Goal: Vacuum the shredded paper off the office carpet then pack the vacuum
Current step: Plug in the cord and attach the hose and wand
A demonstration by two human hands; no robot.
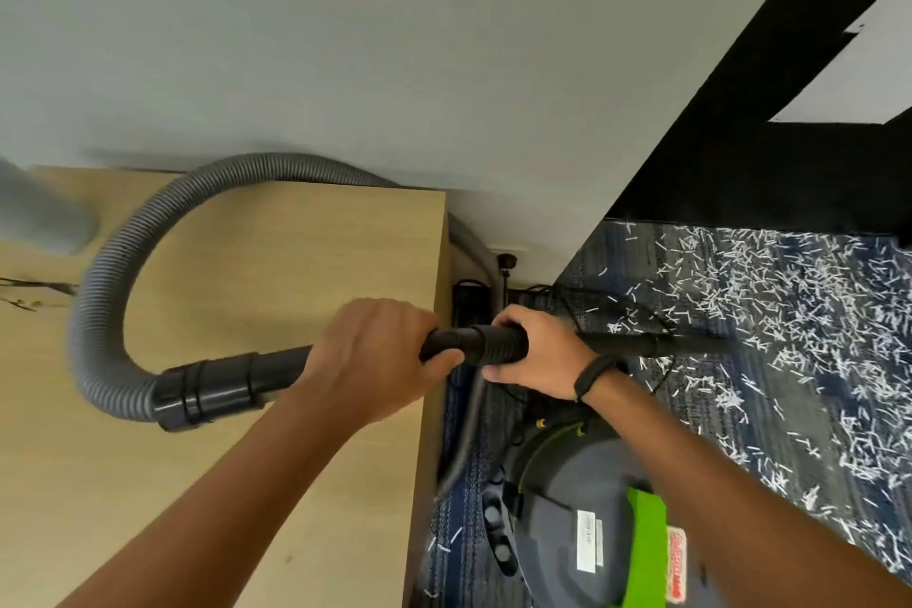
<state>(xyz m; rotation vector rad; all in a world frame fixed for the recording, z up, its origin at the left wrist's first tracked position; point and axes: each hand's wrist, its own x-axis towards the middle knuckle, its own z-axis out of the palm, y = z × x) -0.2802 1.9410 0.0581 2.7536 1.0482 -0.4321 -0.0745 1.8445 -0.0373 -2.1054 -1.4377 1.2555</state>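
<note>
left hand (370,355): curled, gripping, arm extended | right hand (535,351): curled, gripping, banded wrist, arm extended

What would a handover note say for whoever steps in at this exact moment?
Left hand grips the black plastic wand tube near the grey ribbed hose, above the light wooden cabinet.
Right hand grips the black ribbed wand coupling.
Grey canister vacuum with green handle stands on the blue patterned carpet.
Done: nothing visibly vacuumed.
Left: white shredded paper covers the carpet; vacuum it, then pack up.
</note>
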